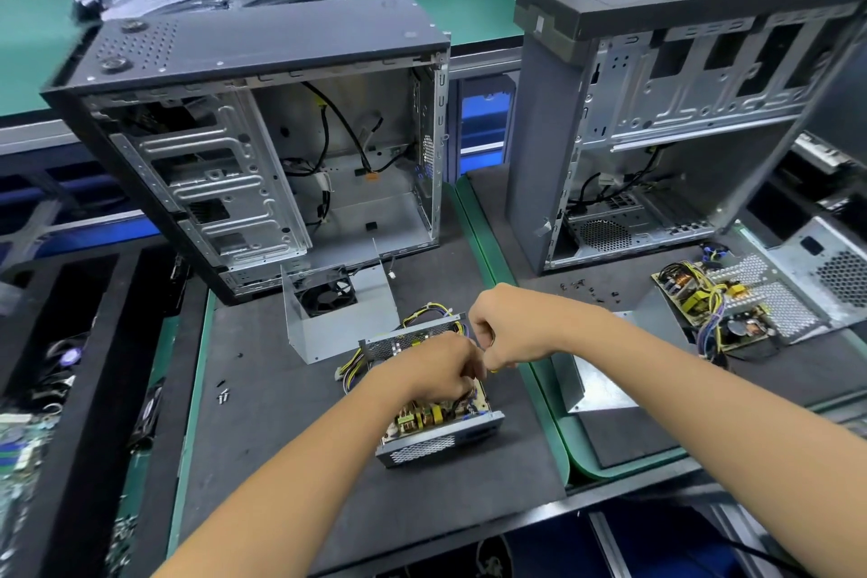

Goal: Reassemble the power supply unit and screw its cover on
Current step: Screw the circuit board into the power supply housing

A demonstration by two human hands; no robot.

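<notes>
The open power supply unit (438, 441) lies on the dark mat, its circuit board (422, 418) exposed and coloured wires (349, 371) trailing off to the left. My right hand (509, 329) is fisted above the unit's far right corner, gripping a tool of which only a small yellow bit (492, 370) shows. My left hand (436, 371) reaches over the board with fingers curled down to meet the right hand; what they pinch is hidden. The grey cover with its fan (338, 310) stands just behind the unit, apart from it.
Loose screws (223, 394) lie on the mat at the left. Two open computer cases (262, 146) (657, 146) stand behind. A second dismantled power supply (732, 305) and more screws (586, 289) are at the right, with another metal cover (596, 385) beside my right forearm.
</notes>
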